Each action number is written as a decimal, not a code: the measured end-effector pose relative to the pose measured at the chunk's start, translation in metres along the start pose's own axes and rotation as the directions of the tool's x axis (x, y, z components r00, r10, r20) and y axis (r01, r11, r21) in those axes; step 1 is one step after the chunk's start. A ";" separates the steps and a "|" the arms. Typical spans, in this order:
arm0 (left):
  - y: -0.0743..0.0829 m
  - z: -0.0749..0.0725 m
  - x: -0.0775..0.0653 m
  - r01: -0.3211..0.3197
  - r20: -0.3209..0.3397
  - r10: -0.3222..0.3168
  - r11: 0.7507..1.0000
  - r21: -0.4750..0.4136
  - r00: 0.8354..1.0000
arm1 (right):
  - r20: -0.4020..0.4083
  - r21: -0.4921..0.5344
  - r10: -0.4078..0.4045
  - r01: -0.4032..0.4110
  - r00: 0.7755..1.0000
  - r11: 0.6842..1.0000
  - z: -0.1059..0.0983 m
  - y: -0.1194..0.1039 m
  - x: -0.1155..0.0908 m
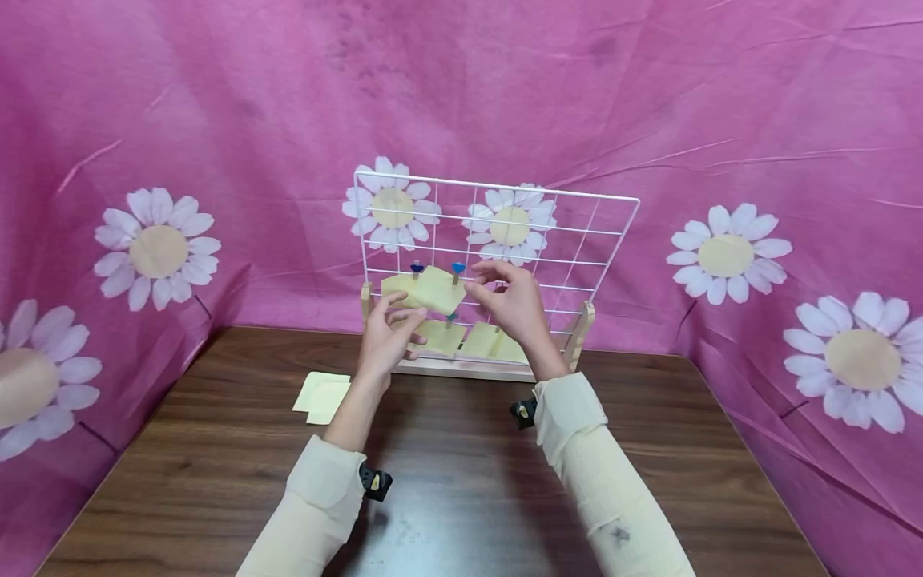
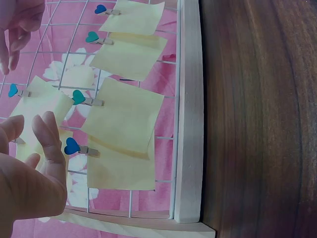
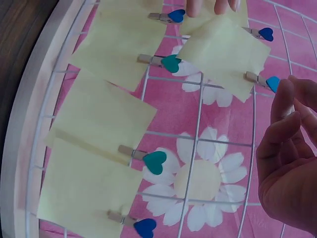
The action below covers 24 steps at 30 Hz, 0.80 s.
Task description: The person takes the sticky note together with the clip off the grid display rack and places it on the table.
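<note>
"So, what comes nearest?"

"Two cream sleeves (image 1: 310, 513), each with a small black device (image 1: 376, 482) at the wrist, above a dark wooden desk (image 1: 447, 497). Two loose notes (image 1: 328, 398), pale yellow, overlap on it beside the left arm."

"And the hands?"

"Apart from each other. The left hand (image 1: 389, 340) has loosely bent fingers spread before the left side of the notes, gripping nothing I can see. The right hand (image 1: 512, 304), also loosely bent, has its fingertips just beside the light-blue heart clip (image 1: 458, 268); I can't tell whether they touch it."

"Where's that clip?"

"On the tilted note (image 1: 443, 290), which partly covers another note (image 1: 395, 284) with a dark-blue heart clip (image 1: 417, 267). Both hang on a white wire grid (image 1: 497, 222) in a wooden stand (image 1: 579, 336). Four more clipped notes (image 2: 124, 106) form the row below."

"Farthest back?"

"A pink cloth (image 1: 288, 104) printed with white daisies."
</note>
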<state>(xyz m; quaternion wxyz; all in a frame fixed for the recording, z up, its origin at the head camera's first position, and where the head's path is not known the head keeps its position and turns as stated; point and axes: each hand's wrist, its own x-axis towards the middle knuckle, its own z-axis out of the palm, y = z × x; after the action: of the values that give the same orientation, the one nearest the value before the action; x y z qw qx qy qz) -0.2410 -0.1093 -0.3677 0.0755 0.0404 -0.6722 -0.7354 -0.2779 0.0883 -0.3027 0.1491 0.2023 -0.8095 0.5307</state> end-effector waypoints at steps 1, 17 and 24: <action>0.000 0.000 0.000 0.000 0.001 0.000 1.000 0.006 1.000 | -0.001 -0.001 -0.002 0.002 1.000 1.000 0.001 -0.001 0.001; 0.005 0.004 0.001 0.009 -0.015 -0.009 1.000 0.019 1.000 | 0.022 -0.132 0.014 -0.012 1.000 0.991 0.020 -0.011 0.011; 0.007 0.005 0.001 0.024 -0.027 -0.024 0.999 0.027 0.999 | 0.085 -0.208 0.051 -0.032 0.995 0.978 0.023 -0.013 0.012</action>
<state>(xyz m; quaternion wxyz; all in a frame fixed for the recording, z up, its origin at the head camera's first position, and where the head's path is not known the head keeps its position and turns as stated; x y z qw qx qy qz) -0.2425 -0.1055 -0.3602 0.0752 0.0593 -0.6807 -0.7263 -0.2832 0.0606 -0.2960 0.1219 0.1924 -0.8701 0.4370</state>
